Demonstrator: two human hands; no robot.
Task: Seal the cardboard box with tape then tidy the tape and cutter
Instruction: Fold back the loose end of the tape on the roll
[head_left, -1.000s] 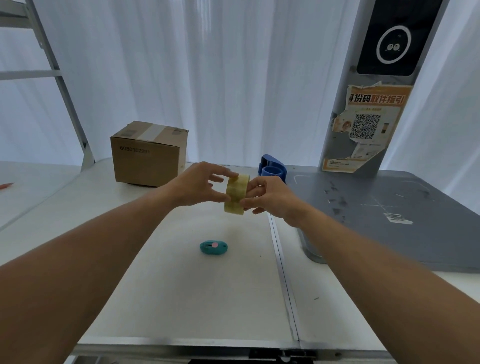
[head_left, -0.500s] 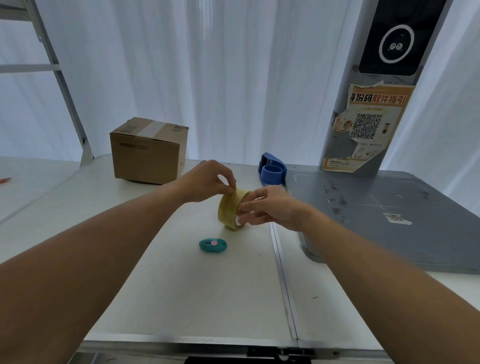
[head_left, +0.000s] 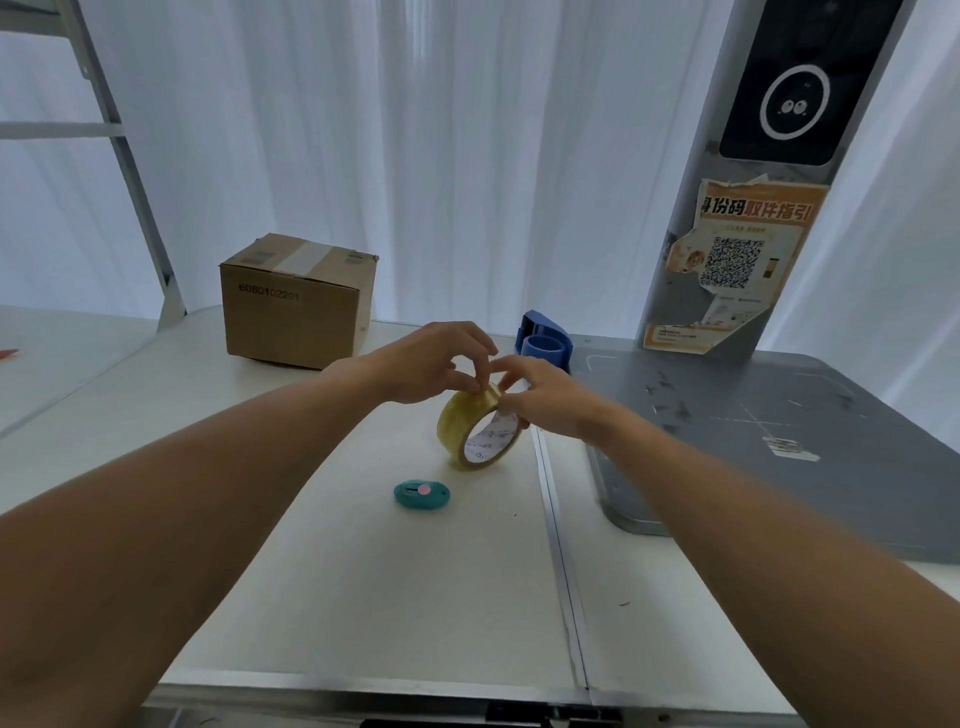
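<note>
A yellowish clear tape roll (head_left: 462, 427) stands on its edge at the table's middle, its white core facing me. My left hand (head_left: 431, 364) pinches the roll's top rim with thumb and fingertips. My right hand (head_left: 545, 397) grips the roll's right side and also touches the top rim. A small teal cutter (head_left: 421, 493) with a pink button lies flat on the table just in front of the roll. The brown cardboard box (head_left: 296, 306), closed with a tape strip across its top, sits at the back left, apart from both hands.
A blue tape dispenser (head_left: 543, 343) stands behind my hands. A grey platform (head_left: 779, 441) with a post and QR poster (head_left: 737, 265) fills the right side. A metal seam (head_left: 556, 519) runs down the white table (head_left: 363, 597). A ladder frame (head_left: 130, 182) rises at the left.
The tape roll has come down from mid-air onto the table and turned its core toward me. Both hands followed it down and now work at its top rim.
</note>
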